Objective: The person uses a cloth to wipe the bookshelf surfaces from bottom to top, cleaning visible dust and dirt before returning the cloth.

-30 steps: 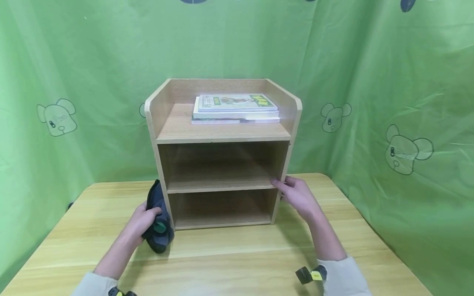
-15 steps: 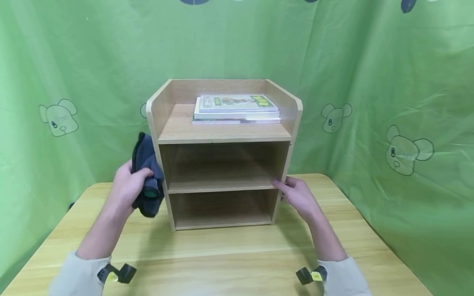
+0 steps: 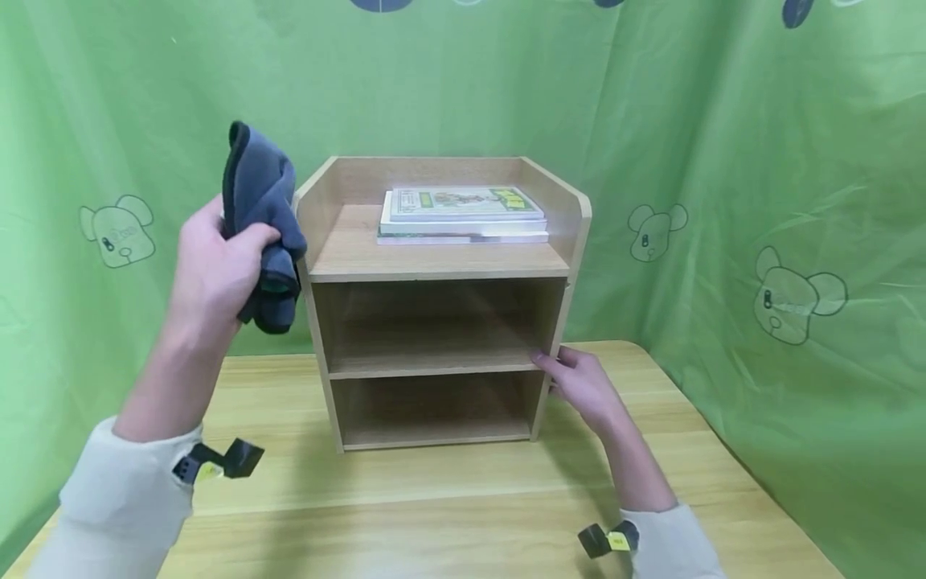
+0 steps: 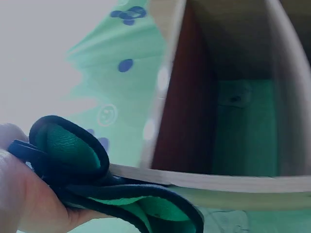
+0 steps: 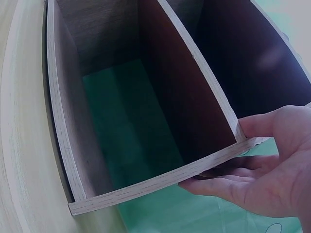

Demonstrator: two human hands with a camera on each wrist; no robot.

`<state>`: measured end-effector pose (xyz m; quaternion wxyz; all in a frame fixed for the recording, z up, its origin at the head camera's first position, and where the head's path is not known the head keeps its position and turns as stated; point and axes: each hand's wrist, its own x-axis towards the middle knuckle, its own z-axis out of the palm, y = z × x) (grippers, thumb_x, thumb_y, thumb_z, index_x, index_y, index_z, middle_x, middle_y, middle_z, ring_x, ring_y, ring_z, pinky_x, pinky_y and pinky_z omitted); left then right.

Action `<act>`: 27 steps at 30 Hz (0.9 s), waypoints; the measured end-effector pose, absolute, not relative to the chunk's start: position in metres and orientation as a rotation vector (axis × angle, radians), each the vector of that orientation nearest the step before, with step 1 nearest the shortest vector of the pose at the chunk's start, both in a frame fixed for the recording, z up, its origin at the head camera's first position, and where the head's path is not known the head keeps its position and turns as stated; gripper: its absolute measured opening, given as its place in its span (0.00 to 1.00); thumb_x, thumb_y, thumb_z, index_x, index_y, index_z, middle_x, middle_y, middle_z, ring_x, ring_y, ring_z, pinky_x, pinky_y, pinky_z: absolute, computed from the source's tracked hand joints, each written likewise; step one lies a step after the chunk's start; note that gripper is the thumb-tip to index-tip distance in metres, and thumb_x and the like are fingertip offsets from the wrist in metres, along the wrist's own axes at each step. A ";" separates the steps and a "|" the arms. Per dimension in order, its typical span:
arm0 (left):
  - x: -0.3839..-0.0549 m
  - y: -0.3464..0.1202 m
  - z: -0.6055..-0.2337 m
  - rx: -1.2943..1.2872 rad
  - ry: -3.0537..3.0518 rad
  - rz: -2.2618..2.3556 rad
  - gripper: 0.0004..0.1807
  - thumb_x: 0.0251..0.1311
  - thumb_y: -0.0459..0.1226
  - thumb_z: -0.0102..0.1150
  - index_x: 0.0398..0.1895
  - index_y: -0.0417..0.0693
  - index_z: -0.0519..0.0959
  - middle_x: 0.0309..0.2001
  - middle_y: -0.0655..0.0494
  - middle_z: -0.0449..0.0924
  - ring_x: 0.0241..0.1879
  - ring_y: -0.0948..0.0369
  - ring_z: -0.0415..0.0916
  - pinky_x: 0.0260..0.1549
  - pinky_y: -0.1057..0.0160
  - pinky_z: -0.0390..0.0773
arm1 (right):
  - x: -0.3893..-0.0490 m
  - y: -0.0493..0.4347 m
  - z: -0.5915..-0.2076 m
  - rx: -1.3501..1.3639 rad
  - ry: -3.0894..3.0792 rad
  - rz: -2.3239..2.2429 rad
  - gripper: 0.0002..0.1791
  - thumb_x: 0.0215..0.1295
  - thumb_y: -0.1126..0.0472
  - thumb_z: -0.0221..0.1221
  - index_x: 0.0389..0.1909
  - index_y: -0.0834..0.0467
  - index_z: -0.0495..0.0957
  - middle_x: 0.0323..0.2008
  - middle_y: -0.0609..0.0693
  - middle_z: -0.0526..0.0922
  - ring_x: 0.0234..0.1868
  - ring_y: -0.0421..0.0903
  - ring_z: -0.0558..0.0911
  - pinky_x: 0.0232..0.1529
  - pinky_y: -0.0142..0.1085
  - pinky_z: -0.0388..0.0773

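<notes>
My left hand (image 3: 217,265) holds a bunched dark blue-grey cloth (image 3: 264,181) with black edging, thumb on the near side. The cloth is raised beside the upper left side panel of a small wooden shelf (image 3: 343,249); whether they touch, I cannot tell. In the left wrist view, a green inner face of the cloth (image 4: 73,145) shows between its folds. Low on the opposite side, my right hand (image 3: 584,388) grips the right side panel near the middle board. The right wrist view shows the thumb inside the panel and the fingers outside it.
Several flat books (image 3: 463,213) lie stacked on the top board. The shelf stands upright on a light wooden table (image 3: 448,507). A green curtain (image 3: 463,80) with bear drawings hangs behind and along the sides.
My left hand has lifted the cloth along the shelf's left side, from near the table up to the top board's height. My right hand and the shelf have stayed in place.
</notes>
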<state>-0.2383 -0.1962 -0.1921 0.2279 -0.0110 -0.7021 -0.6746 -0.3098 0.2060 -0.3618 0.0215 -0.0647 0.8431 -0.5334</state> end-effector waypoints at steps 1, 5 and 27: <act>-0.240 -0.196 -0.188 -0.039 -1.916 -1.871 0.20 0.66 0.29 0.53 0.62 0.43 0.73 0.55 0.47 0.72 0.47 0.54 0.75 0.42 0.62 0.81 | -0.310 0.206 -0.362 -0.206 2.613 -1.655 0.36 0.75 0.46 0.55 0.72 0.68 0.64 0.71 0.65 0.69 0.70 0.64 0.71 0.69 0.56 0.68; -0.245 -0.197 -0.178 -0.051 -1.878 -1.910 0.17 0.66 0.30 0.53 0.58 0.43 0.73 0.53 0.49 0.71 0.45 0.55 0.74 0.39 0.64 0.80 | -0.310 0.206 -0.361 -0.219 2.614 -1.657 0.36 0.75 0.46 0.55 0.72 0.68 0.65 0.71 0.65 0.69 0.70 0.63 0.71 0.69 0.55 0.70; -0.251 -0.218 -0.248 0.061 -2.146 -1.995 0.15 0.69 0.36 0.51 0.55 0.43 0.67 0.49 0.48 0.69 0.40 0.60 0.76 0.39 0.64 0.81 | -0.308 0.205 -0.362 -0.180 2.628 -1.640 0.36 0.75 0.44 0.54 0.71 0.67 0.66 0.71 0.64 0.70 0.70 0.64 0.71 0.70 0.58 0.67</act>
